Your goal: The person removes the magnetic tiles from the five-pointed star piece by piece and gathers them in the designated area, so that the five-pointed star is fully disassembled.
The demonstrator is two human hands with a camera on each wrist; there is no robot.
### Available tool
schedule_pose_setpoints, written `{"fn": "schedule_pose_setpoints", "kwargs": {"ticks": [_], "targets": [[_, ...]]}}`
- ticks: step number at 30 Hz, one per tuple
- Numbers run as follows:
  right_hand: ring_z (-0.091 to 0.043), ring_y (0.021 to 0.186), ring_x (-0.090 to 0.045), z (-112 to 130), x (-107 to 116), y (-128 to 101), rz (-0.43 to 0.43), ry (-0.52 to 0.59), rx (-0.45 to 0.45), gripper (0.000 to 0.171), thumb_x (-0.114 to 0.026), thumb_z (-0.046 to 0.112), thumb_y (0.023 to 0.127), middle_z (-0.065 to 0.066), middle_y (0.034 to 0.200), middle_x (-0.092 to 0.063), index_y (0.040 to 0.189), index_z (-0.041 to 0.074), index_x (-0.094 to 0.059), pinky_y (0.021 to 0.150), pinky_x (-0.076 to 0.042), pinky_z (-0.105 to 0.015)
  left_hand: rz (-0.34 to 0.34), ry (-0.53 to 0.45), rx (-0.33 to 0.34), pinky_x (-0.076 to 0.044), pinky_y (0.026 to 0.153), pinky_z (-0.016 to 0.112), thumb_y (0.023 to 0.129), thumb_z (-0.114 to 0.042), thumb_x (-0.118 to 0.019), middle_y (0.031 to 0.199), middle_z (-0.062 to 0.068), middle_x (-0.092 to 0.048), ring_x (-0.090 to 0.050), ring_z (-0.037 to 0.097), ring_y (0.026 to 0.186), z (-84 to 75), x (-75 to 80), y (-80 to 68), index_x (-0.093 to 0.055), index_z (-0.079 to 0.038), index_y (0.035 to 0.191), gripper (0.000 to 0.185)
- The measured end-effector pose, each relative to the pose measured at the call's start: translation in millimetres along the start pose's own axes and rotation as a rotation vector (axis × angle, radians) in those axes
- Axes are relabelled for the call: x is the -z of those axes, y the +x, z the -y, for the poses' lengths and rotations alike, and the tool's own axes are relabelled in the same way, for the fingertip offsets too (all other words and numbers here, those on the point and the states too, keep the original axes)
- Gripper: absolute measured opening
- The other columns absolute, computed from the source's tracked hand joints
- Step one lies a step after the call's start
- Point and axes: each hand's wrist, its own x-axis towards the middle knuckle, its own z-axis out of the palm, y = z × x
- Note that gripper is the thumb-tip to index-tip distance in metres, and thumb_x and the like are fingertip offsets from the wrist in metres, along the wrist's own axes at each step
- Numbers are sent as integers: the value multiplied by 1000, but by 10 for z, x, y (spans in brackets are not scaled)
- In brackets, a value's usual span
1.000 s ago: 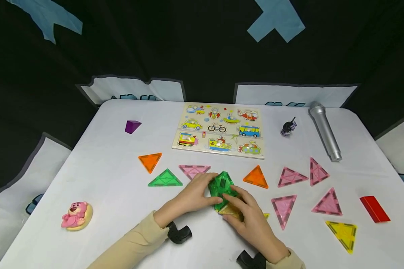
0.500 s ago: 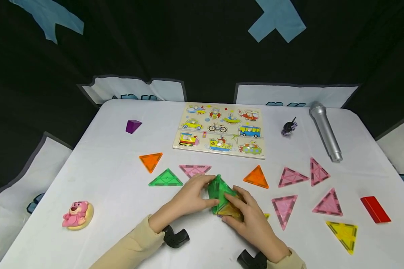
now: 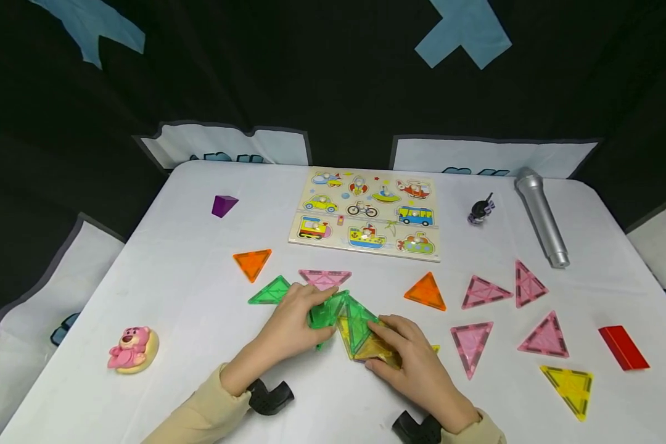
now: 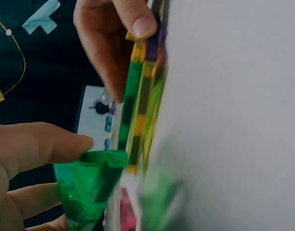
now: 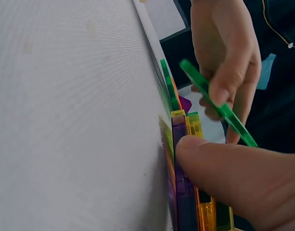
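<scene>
My left hand pinches a translucent green magnetic tile, held tilted above the table; it also shows as a green tile in the left wrist view. Just to its right is a small stack of triangular magnetic tiles, with a green triangle on top and yellow tiles under it. In the right wrist view a purple tile shows at the stack's table side. My right hand grips this stack at its right end, thumb along the edge.
Pink triangles, orange triangles, a yellow triangle and a green triangle lie around. Beyond are a vehicle puzzle board, silver microphone, dark figurine and purple block. A pink bear toy and red block flank them.
My left hand has moved left with the green tile, parting it from the stack. The yellow tiles beneath are now more exposed. My right hand has stayed nearly still on the stack.
</scene>
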Motion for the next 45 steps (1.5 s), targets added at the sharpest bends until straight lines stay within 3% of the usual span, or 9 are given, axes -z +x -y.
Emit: {"fn": "schedule_pose_setpoints", "kwargs": {"ticks": [2,8,13,18,23,28,33,40,45], "targets": [[-24,118,-40,8,1,0,4,2,-5,56,-75,32,74,-8,127,-48,124,13,-57,93,-37,-44,1,26,18,-37,71,32,67,-19,-76,103,3,-59,-41,15,85,37,58,-53,-56,-9,124,61],[-23,118,-40,26,3,0,25,-8,-26,57,-75,32,74,-6,128,-47,125,15,-57,93,-37,-43,1,66,86,-35,84,41,68,-17,-75,112,5,-59,-45,21,99,232,295,-294,-56,-8,121,57],[-23,118,-40,31,11,3,26,-24,-35,57,-75,32,74,-6,128,-47,125,16,-56,92,-38,-43,-34,108,143,-32,79,41,67,-10,-74,109,7,-59,-45,26,99,436,433,-489,-58,-6,114,50],[-22,117,-41,28,14,0,16,-27,-28,57,-75,31,73,-6,128,-47,125,15,-57,91,-39,-43,-39,172,132,-32,77,43,66,-3,-72,110,10,-57,-43,32,104,546,479,-595,-60,-6,110,45],[-22,117,-42,28,7,-5,17,-34,-28,57,-76,31,73,-6,127,-48,124,15,-57,91,-39,-42,-10,190,112,-31,77,44,67,-9,-78,109,10,-50,-39,31,103,536,502,-600,-62,-9,111,48],[-22,116,-42,30,14,-7,21,-35,-19,56,-76,31,73,-6,127,-48,123,15,-58,91,-39,-43,74,23,47,-33,79,39,70,-18,-78,96,3,-51,-43,21,90,376,475,-449,-58,-13,116,51],[-21,115,-43,19,33,18,22,-11,-7,55,-76,32,72,-5,125,-49,121,14,-59,92,-38,-42,245,-146,-38,-39,62,27,73,-20,-77,84,4,-50,-46,15,68,202,282,-84,-47,-13,129,64],[-19,115,-43,9,16,23,55,40,23,50,-77,30,72,-2,123,-51,117,15,-61,93,-37,-44,402,-106,-29,-33,48,22,69,-18,-79,57,-3,-45,-39,8,50,102,-30,270,-49,-6,126,65],[-19,114,-44,-10,35,2,53,33,38,49,-77,29,71,-2,122,-51,116,15,-61,92,-37,-45,403,-77,-64,-36,56,26,66,-16,-81,69,-2,-48,-44,13,63,59,-111,341,-56,-10,107,48]]}}
